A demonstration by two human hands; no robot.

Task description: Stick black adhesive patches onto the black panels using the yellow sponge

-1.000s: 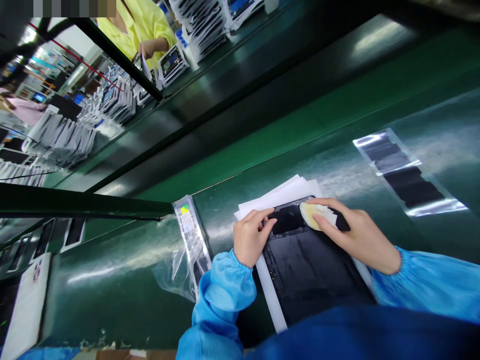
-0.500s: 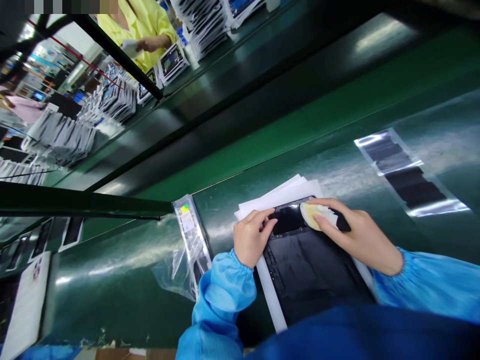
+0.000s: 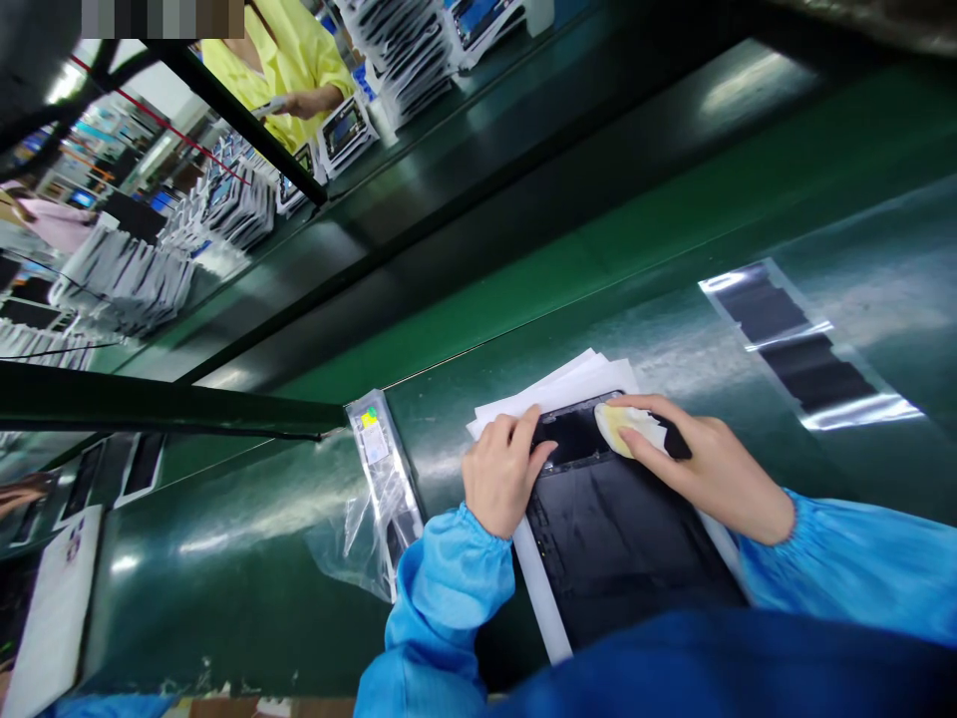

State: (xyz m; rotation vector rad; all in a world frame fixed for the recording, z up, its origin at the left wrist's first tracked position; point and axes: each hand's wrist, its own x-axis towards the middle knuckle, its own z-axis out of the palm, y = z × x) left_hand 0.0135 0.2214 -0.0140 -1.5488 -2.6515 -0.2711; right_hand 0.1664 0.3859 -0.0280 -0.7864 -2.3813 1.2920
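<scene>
Your left hand (image 3: 502, 477) presses flat on panel (image 3: 613, 529) edge, grasping nothing. Your right hand (image 3: 699, 467) pinches cloth (image 3: 619, 426) against panel top. Panel lies on paper (image 3: 553, 391), green counter (image 3: 246, 538).

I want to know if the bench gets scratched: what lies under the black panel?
White sheets lie under the black panel, sticking out at its far end and left edge. The panel and the right hand hide the rest of them.
</scene>
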